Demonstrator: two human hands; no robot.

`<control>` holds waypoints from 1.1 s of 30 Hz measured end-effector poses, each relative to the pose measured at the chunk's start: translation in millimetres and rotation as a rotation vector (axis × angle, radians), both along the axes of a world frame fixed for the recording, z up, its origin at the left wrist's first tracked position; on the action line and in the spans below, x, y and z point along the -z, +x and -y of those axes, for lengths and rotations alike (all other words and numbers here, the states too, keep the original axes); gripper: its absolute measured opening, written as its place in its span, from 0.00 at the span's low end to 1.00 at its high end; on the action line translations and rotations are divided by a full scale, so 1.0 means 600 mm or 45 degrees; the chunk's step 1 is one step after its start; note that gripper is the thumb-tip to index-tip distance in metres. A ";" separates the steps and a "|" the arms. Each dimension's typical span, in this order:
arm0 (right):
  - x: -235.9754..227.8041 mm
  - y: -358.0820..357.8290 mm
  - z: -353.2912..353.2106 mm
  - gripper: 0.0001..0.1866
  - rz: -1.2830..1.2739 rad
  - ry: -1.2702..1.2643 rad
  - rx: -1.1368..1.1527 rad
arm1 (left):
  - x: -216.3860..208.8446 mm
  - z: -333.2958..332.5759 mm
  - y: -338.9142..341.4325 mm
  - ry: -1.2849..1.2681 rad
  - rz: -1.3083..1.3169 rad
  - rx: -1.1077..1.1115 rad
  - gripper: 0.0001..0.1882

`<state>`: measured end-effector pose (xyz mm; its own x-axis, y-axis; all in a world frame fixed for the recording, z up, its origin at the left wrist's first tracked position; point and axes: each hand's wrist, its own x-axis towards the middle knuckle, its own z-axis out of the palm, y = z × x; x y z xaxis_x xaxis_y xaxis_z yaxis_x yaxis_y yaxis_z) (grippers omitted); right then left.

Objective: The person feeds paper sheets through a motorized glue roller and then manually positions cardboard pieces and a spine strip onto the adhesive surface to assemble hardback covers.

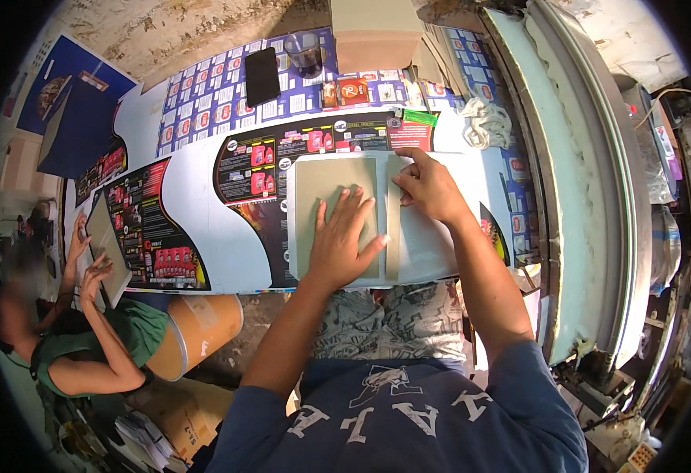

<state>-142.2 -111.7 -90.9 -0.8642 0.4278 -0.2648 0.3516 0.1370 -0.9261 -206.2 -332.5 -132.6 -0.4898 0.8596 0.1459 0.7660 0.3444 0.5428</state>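
A greenish-grey cardboard panel (311, 185) lies on a pale sheet (428, 248) at the table's near edge. My left hand (339, 240) rests on the panel with its fingers spread flat and its thumb reaching toward a narrow cardboard strip (394, 236). This strip stands parallel to the panel's right edge, with a slim gap between them. My right hand (432, 188) is closed, its thumb and bent fingers pinching the strip near its far end. The fingertips partly cover that end.
Printed paper (243, 177) covers the table. Toward the back are a phone (263, 76), a glass (304, 54), a cardboard box (375, 35), a green packet (420, 118) and a white string bundle (486, 124). A long machine (590, 181) borders the right. At left, another person (97, 351) handles a board (110, 240).
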 end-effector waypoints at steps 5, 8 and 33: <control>0.007 -0.008 0.005 0.26 0.010 0.027 -0.036 | -0.006 0.010 -0.008 -0.114 -0.117 0.163 0.52; 0.023 -0.011 0.004 0.25 -0.037 0.033 -0.015 | -0.007 0.009 -0.007 -0.133 -0.129 0.169 0.53; 0.034 -0.024 0.000 0.19 0.075 0.902 -0.156 | -0.006 0.012 -0.009 -0.195 -0.098 0.183 0.51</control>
<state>-156.3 -111.9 -111.2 -0.9097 0.4152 -0.0073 0.3420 0.7391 -0.5804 -211.4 -339.6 -129.2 -0.3531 0.9347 0.0406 0.8503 0.3026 0.4305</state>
